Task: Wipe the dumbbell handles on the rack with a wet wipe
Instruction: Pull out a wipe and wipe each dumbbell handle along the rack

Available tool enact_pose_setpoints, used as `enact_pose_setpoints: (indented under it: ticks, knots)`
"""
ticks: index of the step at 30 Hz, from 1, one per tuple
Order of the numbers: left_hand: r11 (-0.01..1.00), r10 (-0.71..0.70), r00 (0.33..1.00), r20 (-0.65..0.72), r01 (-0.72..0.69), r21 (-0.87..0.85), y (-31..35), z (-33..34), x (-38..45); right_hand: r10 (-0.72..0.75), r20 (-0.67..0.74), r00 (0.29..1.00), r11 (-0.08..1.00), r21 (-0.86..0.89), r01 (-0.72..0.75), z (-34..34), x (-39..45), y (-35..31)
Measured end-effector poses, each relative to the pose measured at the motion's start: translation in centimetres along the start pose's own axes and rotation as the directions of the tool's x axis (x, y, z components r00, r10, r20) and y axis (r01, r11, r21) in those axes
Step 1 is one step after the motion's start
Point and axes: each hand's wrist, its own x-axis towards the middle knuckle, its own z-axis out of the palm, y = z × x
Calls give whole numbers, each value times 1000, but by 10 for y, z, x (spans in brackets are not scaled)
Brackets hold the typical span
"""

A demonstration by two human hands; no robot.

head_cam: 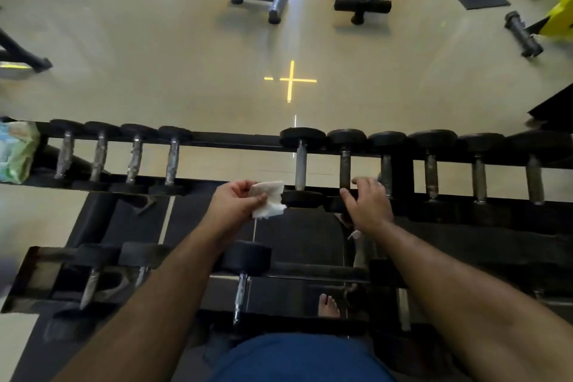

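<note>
Blue shorts (297,357) closest, bare foot (328,305) below, person leaning over rack (235,137). Lower tier: few dumbbells, one handle (240,295) between forearms. Left hand (237,201) pinches crumpled wet wipe (268,199), lifted off metal, just beside near head of pale-handled dumbbell (300,169) — likely refolding for clean face. Right hand (369,203), fingers spread loose, rests on near head of next dumbbell (345,169), probably steadying it against rolling. Wipes pack (17,152) parked at rack's left end, within reach.
</note>
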Motion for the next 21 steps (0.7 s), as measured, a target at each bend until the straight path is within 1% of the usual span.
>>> enact_pose_setpoints:
  ticks: [2, 4, 6, 8, 10, 13, 16, 18, 21]
  knots:
    - [998, 28, 996, -79, -23, 62, -3, 19, 8, 5, 39, 999, 997, -74, -2, 3, 21, 24]
    - [991, 54, 978, -199, -28, 132, -11, 40, 22, 1, 91, 996, 996, -86, 7, 8, 44, 36]
    - [973, 102, 948, -301, -32, 228, -20, 60, 36, -47, 116, 992, 994, -88, 58, 12, 65, 35]
    - [954, 147, 922, -359, -36, 299, -26, 78, 47, -123, 143, 982, 985, -106, 139, 17, 80, 26]
    - [940, 179, 910, -374, -45, 339, -30, 92, 52, -153, 162, 975, 977, -126, 174, 26, 87, 16]
    - [900, 259, 876, -407, -66, 431, -31, 106, 61, -121, 177, 977, 985, -99, 140, 44, 87, 9]
    - [888, 296, 857, -421, -84, 453, -29, 110, 73, -131, 195, 972, 978, -136, 159, 56, 88, 11]
    - [868, 334, 857, -392, -117, 483, -29, 110, 84, -146, 194, 970, 975, -137, 174, 61, 91, 13]
    - [788, 462, 834, -302, -229, 571, -29, 112, 101, -144, 182, 973, 976, -134, 170, 66, 89, 16]
